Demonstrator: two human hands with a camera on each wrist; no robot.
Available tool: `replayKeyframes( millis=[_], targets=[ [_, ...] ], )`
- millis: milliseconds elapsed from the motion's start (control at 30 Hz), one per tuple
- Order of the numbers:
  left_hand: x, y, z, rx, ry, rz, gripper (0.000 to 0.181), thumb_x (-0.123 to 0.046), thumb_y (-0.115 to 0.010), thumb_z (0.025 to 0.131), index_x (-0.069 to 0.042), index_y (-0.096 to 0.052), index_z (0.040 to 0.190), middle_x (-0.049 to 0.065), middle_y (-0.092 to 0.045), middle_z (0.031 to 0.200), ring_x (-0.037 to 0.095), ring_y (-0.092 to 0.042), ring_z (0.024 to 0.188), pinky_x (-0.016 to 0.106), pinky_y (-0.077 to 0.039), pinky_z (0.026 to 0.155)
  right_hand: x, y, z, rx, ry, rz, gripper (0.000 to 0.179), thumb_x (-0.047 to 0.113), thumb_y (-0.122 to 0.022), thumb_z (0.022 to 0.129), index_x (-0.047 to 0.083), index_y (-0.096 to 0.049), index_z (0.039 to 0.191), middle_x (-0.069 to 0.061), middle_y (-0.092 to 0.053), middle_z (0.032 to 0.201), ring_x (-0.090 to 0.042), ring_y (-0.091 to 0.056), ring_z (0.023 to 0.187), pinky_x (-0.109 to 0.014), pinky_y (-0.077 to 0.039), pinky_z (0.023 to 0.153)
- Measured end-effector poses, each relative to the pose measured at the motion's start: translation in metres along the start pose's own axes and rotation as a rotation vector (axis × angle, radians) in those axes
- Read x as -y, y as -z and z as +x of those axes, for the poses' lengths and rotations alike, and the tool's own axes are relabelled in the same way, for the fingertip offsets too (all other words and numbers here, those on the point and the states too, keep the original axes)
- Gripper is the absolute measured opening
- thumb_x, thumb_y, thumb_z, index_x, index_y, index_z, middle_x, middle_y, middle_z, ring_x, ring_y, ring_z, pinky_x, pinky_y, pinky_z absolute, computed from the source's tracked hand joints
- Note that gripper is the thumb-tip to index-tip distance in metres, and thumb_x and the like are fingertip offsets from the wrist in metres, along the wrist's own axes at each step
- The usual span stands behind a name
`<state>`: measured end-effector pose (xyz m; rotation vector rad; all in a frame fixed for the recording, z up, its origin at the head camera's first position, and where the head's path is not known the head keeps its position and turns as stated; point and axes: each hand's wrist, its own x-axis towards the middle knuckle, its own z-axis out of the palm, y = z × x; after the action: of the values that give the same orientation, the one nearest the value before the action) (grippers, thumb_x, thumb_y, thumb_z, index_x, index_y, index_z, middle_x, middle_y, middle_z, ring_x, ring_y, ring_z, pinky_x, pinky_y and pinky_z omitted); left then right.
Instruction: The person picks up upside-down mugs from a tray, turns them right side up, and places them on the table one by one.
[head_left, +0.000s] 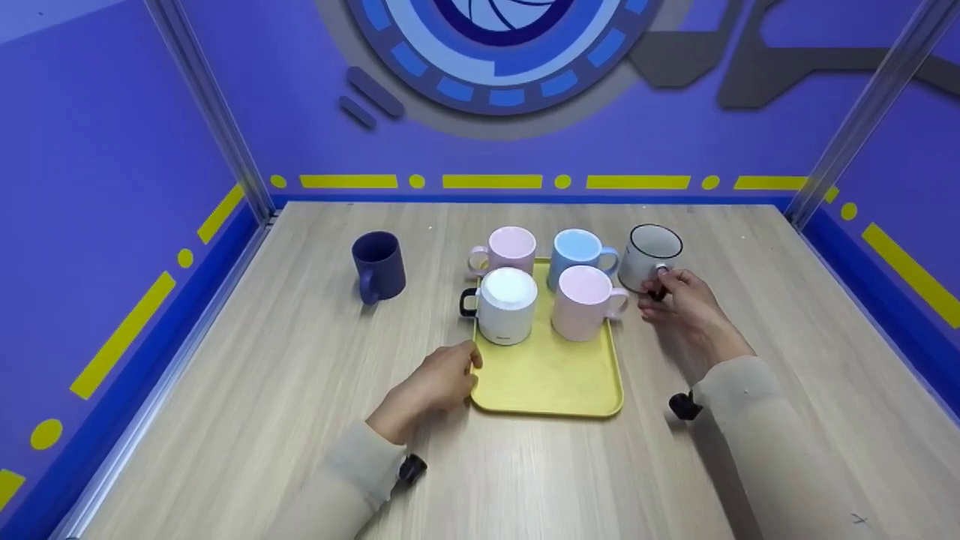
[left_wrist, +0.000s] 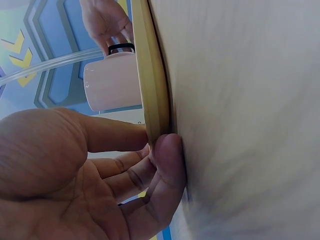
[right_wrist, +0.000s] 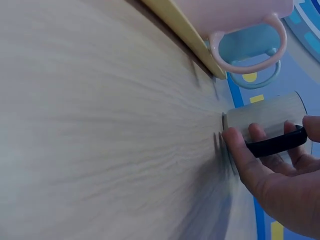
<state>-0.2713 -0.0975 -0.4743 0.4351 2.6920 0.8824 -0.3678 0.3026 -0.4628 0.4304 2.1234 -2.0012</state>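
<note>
My left hand (head_left: pixel 439 377) pinches the left rim of a yellow tray (head_left: pixel 551 382); in the left wrist view the thumb lies at the tray's rim (left_wrist: pixel 156 75) with curled fingers against its edge. With my right hand (head_left: pixel 694 307) I hold the black handle (right_wrist: pixel 275 144) of a white mug (head_left: pixel 641 262) with a dark rim, just beyond the tray's right side. The mug stands upright, its handle turned towards me. On the tray's far half are a white mug (head_left: pixel 506 311) with a black handle, bottom up, a pink mug (head_left: pixel 577 311), and a blue mug (head_left: pixel 566 266).
Another pink mug (head_left: pixel 499 255) is at the tray's far left corner, partly behind the white one. A dark blue mug (head_left: pixel 386 274) stands upright on the wooden table (head_left: pixel 300 375), left of the tray. Blue-purple panels (head_left: pixel 225 112) enclose the table's back and sides.
</note>
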Motion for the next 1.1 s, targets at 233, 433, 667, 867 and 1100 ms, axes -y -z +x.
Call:
replayKeyframes(
  millis=[233, 433, 667, 867, 1100],
  targets=[
    [-0.001, 0.001, -0.001, 0.018, 0.010, -0.020, 0.023, 0.000, -0.058, 0.094, -0.005, -0.060, 0.117, 0.004, -0.056, 0.089, 0.019, -0.055, 0.073, 0.030, -0.046, 0.059, -0.004, 0.007, -0.018, -0.080, 0.068, -0.183, 0.039, 0.044, -0.049, 0.109, 0.016, -0.037, 0.133, -0.017, -0.045, 0.145, -0.026, -0.069, 0.114, -0.035, -0.060, 0.094],
    [0.001, 0.002, -0.003, 0.018, -0.006, -0.037, 0.036, -0.002, -0.059, 0.095, -0.007, -0.051, 0.130, 0.005, -0.055, 0.093, 0.021, -0.055, 0.077, 0.031, -0.045, 0.063, -0.008, 0.012, -0.036, -0.140, 0.194, -0.261, 0.036, 0.038, -0.055, 0.107, 0.011, -0.040, 0.125, -0.009, -0.047, 0.125, -0.019, -0.065, 0.103, -0.024, -0.060, 0.081],
    [0.002, 0.004, -0.001, 0.034, 0.020, -0.152, 0.040, -0.007, -0.047, 0.103, -0.005, -0.037, 0.141, 0.005, -0.058, 0.084, 0.015, -0.054, 0.055, 0.027, -0.043, 0.051, -0.012, 0.009, -0.058, -0.118, 0.226, -0.266, 0.026, 0.032, -0.056, 0.107, 0.013, -0.044, 0.120, -0.002, -0.047, 0.115, -0.011, -0.061, 0.093, -0.023, -0.060, 0.079],
    [0.002, 0.007, -0.001, 0.034, 0.067, -0.194, 0.034, -0.016, -0.041, 0.108, -0.006, -0.033, 0.140, 0.003, -0.058, 0.077, 0.014, -0.054, 0.048, 0.026, -0.042, 0.045, -0.015, -0.004, -0.078, -0.056, 0.258, -0.276, 0.027, 0.027, -0.057, 0.107, 0.008, -0.046, 0.123, -0.003, -0.053, 0.111, -0.010, -0.064, 0.091, -0.024, -0.060, 0.079],
    [0.001, 0.012, 0.004, -0.028, 0.069, -0.250, 0.029, -0.017, -0.041, 0.109, -0.004, -0.038, 0.135, 0.003, -0.055, 0.076, 0.012, -0.049, 0.045, 0.023, -0.039, 0.043, -0.014, -0.030, -0.102, 0.024, 0.332, -0.248, 0.029, 0.020, -0.059, 0.106, -0.001, -0.049, 0.123, -0.004, -0.056, 0.108, -0.011, -0.065, 0.089, -0.025, -0.060, 0.078]
  ],
)
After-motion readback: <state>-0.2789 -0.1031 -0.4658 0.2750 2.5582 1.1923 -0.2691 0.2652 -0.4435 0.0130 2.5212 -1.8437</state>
